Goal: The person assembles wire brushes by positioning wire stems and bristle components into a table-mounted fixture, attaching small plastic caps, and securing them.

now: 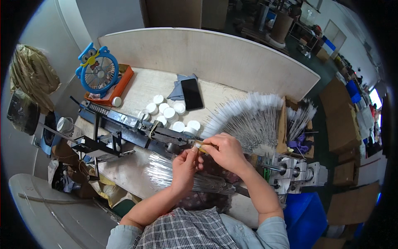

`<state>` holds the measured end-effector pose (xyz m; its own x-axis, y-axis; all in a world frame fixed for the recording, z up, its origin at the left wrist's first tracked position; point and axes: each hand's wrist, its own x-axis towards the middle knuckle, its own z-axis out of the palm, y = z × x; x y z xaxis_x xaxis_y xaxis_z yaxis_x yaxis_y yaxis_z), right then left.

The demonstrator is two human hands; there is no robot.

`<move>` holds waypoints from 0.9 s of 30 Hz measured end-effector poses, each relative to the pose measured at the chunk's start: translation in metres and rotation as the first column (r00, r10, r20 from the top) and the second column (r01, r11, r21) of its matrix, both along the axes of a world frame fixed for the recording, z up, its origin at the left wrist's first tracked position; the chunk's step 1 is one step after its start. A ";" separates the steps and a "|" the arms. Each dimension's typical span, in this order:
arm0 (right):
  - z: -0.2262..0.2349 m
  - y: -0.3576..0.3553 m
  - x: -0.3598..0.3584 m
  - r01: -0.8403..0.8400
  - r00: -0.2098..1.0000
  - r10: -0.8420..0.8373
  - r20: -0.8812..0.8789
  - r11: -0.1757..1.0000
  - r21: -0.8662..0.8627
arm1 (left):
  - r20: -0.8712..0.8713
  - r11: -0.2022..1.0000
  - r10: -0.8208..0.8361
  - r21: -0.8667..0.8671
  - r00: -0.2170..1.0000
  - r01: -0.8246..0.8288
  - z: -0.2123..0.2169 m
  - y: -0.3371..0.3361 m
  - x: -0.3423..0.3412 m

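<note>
On my feed, the left hand [184,167] and right hand [227,151] pinch a small yellow-and-white piece [201,149]; short white cylinders [169,113] sit toward eleven o'clock.

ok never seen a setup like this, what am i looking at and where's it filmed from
This is one picture, from the left of two wide fisheye cameras worn on a person's head, looking down, so straight edges curve. The bare left hand and right hand meet over the bench, fingertips around a small yellowish piece, too small to identify. To their left runs a dark metal fixture. Farther back lie round white pieces, a black phone overlapping a grey-blue cloth, and a blue fan by an orange tray. Thin, white-ended strands spread rightward.
</note>
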<state>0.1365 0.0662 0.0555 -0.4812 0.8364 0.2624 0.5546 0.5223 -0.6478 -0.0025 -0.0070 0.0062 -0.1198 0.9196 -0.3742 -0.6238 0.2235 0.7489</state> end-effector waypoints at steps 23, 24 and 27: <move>-0.011 -0.025 0.000 0.034 0.993 -0.078 0.087 0.903 0.427 | 0.180 0.986 0.164 0.007 0.970 -0.168 0.009 0.008 0.014; -0.013 -0.025 0.005 0.042 0.995 -0.076 0.068 0.912 0.408 | 0.179 0.985 0.171 0.006 0.969 -0.175 0.009 0.008 0.014; -0.005 -0.025 0.007 0.045 0.998 -0.059 0.025 0.919 0.392 | 0.178 0.988 0.146 0.027 0.973 -0.153 -0.002 0.005 0.013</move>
<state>0.1438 0.0409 0.0502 -0.4548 0.6949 0.5570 0.6066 0.6996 -0.3776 0.0105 -0.0017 0.0044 -0.1934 0.9108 -0.3649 -0.7699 0.0897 0.6319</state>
